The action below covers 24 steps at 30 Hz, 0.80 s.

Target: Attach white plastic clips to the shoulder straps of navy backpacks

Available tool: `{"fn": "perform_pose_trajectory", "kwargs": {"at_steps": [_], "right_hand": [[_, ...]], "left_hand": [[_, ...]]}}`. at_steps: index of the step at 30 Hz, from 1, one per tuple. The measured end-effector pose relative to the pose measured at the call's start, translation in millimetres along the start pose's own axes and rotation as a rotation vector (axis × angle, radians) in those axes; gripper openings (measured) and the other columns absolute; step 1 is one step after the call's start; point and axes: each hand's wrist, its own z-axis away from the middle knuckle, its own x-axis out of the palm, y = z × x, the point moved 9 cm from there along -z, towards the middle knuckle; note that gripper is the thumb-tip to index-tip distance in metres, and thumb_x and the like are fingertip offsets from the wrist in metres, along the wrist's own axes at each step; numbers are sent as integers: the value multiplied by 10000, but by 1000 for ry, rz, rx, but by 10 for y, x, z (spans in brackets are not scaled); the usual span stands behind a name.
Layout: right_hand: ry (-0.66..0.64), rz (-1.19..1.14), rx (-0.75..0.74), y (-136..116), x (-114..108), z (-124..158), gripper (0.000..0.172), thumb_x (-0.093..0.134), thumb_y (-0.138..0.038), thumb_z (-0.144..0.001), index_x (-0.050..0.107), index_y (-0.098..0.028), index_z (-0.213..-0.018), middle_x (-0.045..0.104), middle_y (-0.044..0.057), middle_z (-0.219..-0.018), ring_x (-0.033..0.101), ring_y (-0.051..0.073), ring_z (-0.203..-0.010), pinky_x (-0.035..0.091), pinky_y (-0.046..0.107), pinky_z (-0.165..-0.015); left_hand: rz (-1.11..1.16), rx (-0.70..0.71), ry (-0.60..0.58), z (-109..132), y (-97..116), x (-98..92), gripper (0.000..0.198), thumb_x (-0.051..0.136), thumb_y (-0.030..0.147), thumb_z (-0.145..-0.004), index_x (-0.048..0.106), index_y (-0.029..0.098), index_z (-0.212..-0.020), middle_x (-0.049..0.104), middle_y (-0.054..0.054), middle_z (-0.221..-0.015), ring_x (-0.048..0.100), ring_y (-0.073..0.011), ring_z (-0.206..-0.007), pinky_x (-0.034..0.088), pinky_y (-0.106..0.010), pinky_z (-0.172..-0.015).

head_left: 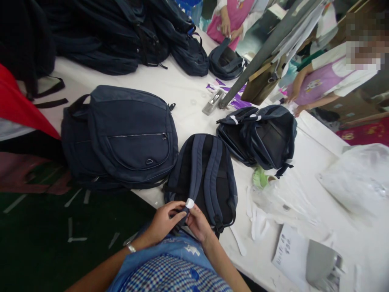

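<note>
A navy backpack (217, 170) lies in front of me with its black padded back and both shoulder straps facing up. A small white band (190, 203) sits around the lower part of its left shoulder strap (197, 162). Pinching the strap just below the band is my left hand (166, 222), thumb and fingers closed. My right hand (199, 224) is closed on the same strap from the other side, its fingertips by the band. The strap's tail end is partly hidden between my hands.
Stacked navy backpacks (130, 121) stand left, more pile up behind (112, 44). Another backpack (270, 134) lies right of mine. A grey pole (264, 44) rises from the table. Plastic bags (361, 178), white strips (258, 223) and a handwritten sheet (290, 251) lie right. Two people work opposite.
</note>
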Motion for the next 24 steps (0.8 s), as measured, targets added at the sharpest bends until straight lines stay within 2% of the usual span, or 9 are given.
{"fn": "perform_pose_trajectory", "kwargs": {"at_steps": [2,4,7,10,13,17,20,22,24], "right_hand": [[3,-157,90,41,-131,10,190,716,-171,-731,605,-175,-884,639,-10,-751,607,102,-654,520,204,-628],[-1,-310,158,44,-235,51,187,671,-130,-747,596,-175,-913,627,-13,-771,599,81,-659,522,176,-628],[-9,-399,213,10,-296,140,188,620,-139,-790,590,-190,-969,622,-12,-811,593,64,-672,521,149,-604],[15,-289,213,-25,-267,204,188,639,-191,-808,600,-197,-991,631,-12,-806,602,70,-686,525,160,-603],[3,-43,165,-57,-135,178,202,697,-255,-785,628,-169,-953,659,8,-800,618,89,-675,524,186,-605],[15,365,55,-75,31,-56,365,726,-391,-749,627,-176,-1027,689,23,-829,640,129,-669,530,238,-595],[135,688,24,-44,9,-252,419,731,-503,-694,644,-148,-899,667,20,-680,632,151,-567,506,246,-507],[163,877,57,2,-20,-286,413,678,-554,-721,622,-145,-734,629,20,-574,608,153,-481,464,239,-448],[93,1005,37,-14,-6,-205,412,619,-551,-777,598,-159,-654,611,17,-532,587,139,-441,432,227,-441]], "left_hand": [[198,-133,-24,22,-124,30,380,581,429,-829,628,188,-1120,704,-101,-1013,659,-222,-890,530,-348,-795],[324,-251,52,29,-269,-32,405,543,476,-846,627,155,-1078,705,-115,-962,667,-212,-837,536,-336,-753],[392,-376,85,-23,-427,-38,459,548,534,-826,639,127,-1017,701,-148,-988,672,-224,-868,528,-347,-795],[430,-460,-39,-186,-443,137,540,549,595,-798,640,122,-1043,701,-168,-1020,670,-246,-913,522,-376,-826],[411,-489,-50,-422,-372,188,578,550,648,-760,669,110,-936,716,-160,-951,672,-249,-883,522,-364,-796],[121,-417,-89,-655,-220,98,642,436,721,-763,693,132,-758,715,-111,-746,661,-250,-732,495,-343,-677],[-365,-259,52,-668,-43,-126,639,374,687,-811,698,152,-686,690,-112,-662,642,-273,-686,461,-355,-664],[-643,-98,228,-572,137,-223,511,442,600,-833,715,171,-878,716,-120,-797,647,-286,-767,456,-360,-717],[-829,96,363,-426,273,-192,445,491,481,-856,612,205,-1183,680,-134,-1099,621,-301,-982,445,-371,-838]]}}
